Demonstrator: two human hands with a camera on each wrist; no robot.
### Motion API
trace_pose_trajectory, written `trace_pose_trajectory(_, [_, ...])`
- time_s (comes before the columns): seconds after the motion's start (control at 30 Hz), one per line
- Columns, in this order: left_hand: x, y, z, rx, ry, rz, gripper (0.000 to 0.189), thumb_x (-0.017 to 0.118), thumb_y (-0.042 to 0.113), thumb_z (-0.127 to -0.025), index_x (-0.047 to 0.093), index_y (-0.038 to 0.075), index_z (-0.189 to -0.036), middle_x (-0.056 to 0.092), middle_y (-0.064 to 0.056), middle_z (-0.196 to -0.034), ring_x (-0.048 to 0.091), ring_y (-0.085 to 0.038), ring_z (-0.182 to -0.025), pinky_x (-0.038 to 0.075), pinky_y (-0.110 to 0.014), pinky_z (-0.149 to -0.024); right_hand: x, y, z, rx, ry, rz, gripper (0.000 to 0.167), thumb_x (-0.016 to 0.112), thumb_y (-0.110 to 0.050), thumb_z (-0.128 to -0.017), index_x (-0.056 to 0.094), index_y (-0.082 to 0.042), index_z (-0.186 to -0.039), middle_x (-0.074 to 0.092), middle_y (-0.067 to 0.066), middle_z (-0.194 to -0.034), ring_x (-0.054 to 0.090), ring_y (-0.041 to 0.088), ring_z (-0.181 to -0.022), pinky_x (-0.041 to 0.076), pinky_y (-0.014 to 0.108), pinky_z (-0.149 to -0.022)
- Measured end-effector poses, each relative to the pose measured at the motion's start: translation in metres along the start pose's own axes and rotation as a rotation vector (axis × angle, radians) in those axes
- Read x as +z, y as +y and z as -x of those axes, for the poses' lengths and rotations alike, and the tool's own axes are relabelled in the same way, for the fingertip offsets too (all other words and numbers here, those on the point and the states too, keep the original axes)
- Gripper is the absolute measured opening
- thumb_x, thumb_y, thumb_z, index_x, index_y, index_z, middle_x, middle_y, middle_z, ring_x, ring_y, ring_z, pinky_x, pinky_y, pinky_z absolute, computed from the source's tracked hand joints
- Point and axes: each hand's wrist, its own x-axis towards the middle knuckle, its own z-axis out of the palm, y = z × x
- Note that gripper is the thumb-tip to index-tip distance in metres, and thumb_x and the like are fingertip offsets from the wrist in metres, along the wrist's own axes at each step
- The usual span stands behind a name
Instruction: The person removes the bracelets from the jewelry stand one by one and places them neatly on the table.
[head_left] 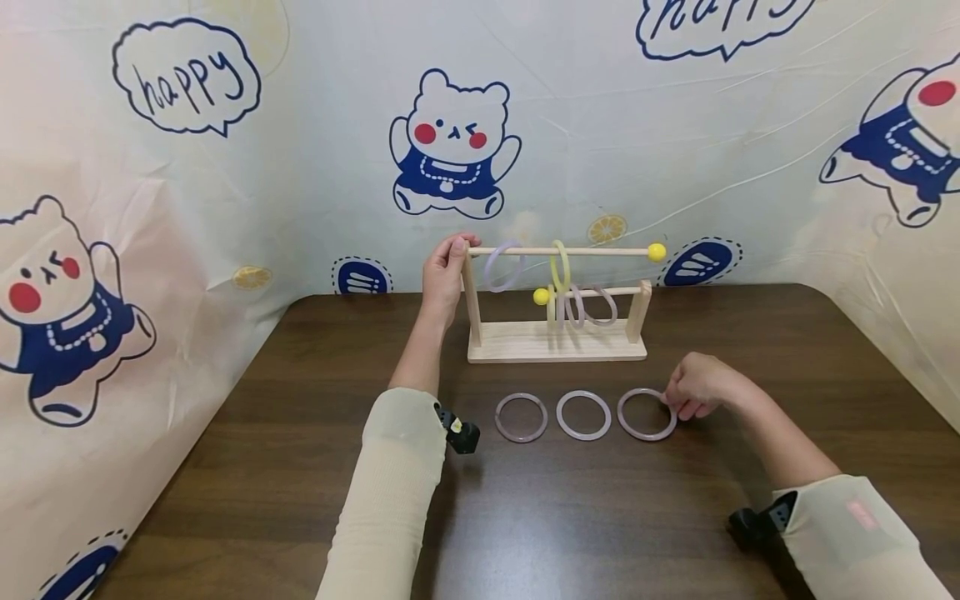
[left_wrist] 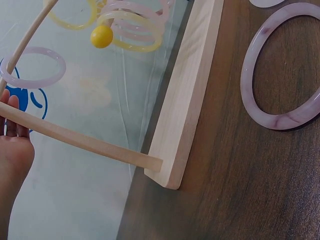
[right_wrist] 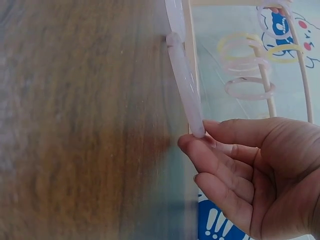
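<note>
A wooden bangle stand (head_left: 555, 343) has two rods with yellow ball ends. My left hand (head_left: 444, 279) grips the top of its left post (left_wrist: 80, 141), thumb in front and fingers behind. A lilac bangle (head_left: 504, 267) and a yellow bangle (head_left: 560, 267) hang on the upper rod; several pink and yellow bangles (right_wrist: 250, 89) hang on the lower one. In front of the stand lie a left bangle (head_left: 521, 417), a middle bangle (head_left: 583, 416) and a right pale purple bangle (head_left: 647, 414). My right hand (head_left: 701, 387) pinches the right bangle's edge between thumb and fingertips.
The stand rests on a dark brown wooden table (head_left: 300, 500). Behind it hangs a pale cloth (head_left: 330, 167) printed with bears and the word happy. Each sleeve carries a small black camera at the wrist, the left one (head_left: 459, 432) near the left bangle.
</note>
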Motion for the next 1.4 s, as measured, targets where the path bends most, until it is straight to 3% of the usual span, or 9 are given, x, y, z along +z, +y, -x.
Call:
trace_pose_trajectory(0.47, [-0.0017,-0.0003,-0.0001,-0.021,-0.002,0.011,0.036,0.049,0.028,-0.095,0.062,-0.003,-0.109,0.065,0.0,-0.096,0.054,-0.014,-0.098,0.039,-0.026,-0.088,0.0015,-0.0043,0.0019,0.007,0.02,0.04,0.015,0.062,-0.01,-0.084,0.069,0.001,-0.078,0.065,0.005,-0.066,0.064,0.017,-0.06,0.051,0.032,-0.054])
trace_pose_trajectory(0.77, [-0.0016,0.0074,0.0023,-0.019,-0.012,0.008,0.033,0.046,0.019,-0.098,0.058,-0.009,-0.111,0.064,0.003,-0.093,0.055,-0.015,-0.097,0.04,-0.026,-0.088,0.0002,-0.0047,0.0023,0.038,0.043,0.069,0.019,0.063,-0.015,-0.086,0.069,0.003,-0.083,0.066,0.006,-0.068,0.065,0.018,-0.062,0.052,0.032,-0.055])
trace_pose_trajectory(1.03, [-0.0008,0.0012,0.0,-0.007,-0.004,0.011,0.037,0.049,0.027,-0.095,0.061,-0.005,-0.11,0.065,-0.002,-0.097,0.055,-0.015,-0.098,0.039,-0.026,-0.088,-0.0002,-0.0058,0.0025,0.031,0.043,0.061,0.019,0.063,-0.015,-0.086,0.069,0.003,-0.083,0.066,0.006,-0.067,0.065,0.017,-0.062,0.052,0.033,-0.056])
trace_pose_trajectory(1.4, [0.0,-0.0001,0.0003,0.007,-0.002,-0.007,0.036,0.049,0.029,-0.095,0.062,-0.002,-0.109,0.065,-0.004,-0.099,0.055,-0.016,-0.099,0.039,-0.028,-0.09,-0.0021,-0.0086,-0.0014,-0.08,0.124,0.002,0.021,0.062,-0.013,-0.085,0.069,0.007,-0.087,0.066,0.008,-0.067,0.065,0.019,-0.062,0.053,0.033,-0.057])
